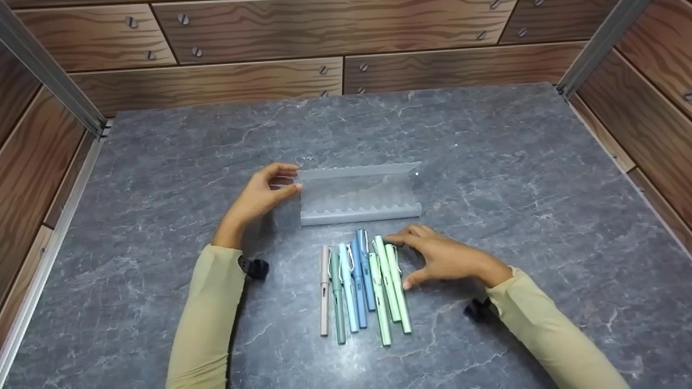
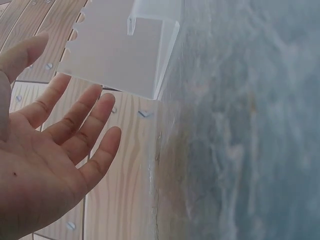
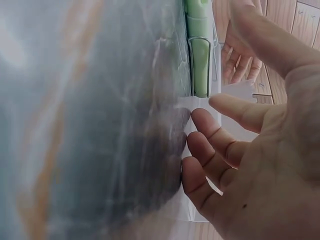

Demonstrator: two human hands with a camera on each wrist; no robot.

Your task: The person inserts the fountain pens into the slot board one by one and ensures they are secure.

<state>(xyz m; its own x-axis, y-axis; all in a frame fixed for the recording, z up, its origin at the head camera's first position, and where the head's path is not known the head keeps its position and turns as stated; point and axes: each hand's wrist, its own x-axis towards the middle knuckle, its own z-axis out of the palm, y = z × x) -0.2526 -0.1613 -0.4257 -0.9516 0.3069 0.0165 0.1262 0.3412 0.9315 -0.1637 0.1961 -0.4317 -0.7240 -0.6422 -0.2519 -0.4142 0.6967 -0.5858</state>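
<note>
Your left hand [image 1: 261, 195] sits at the left end of the clear pen tray [image 1: 359, 194], fingers relaxed and spread, fingertips near or just at its edge (the left wrist view shows the palm open and the tray [image 2: 120, 50] a little beyond the fingers, so contact is hard to tell). The tray lies on the grey marble counter [image 1: 513, 178] with its long axis running left to right, its scalloped front rail toward you; nothing shows in its slots.

Your right hand [image 1: 440, 258] hovers low over the counter just right of the pens [image 1: 362, 286], fingers extended and loosely apart, holding nothing; its fingertips are at the clip end of the rightmost green pen [image 1: 399, 289]. In the right wrist view that green pen [image 3: 200, 60] lies just past the fingertips.

The pens lie side by side between you and the tray, touching or nearly so, long axes running away from you toward the tray, clip ends at the far end. From the left: one beige, one teal, several blue, then green.
</note>
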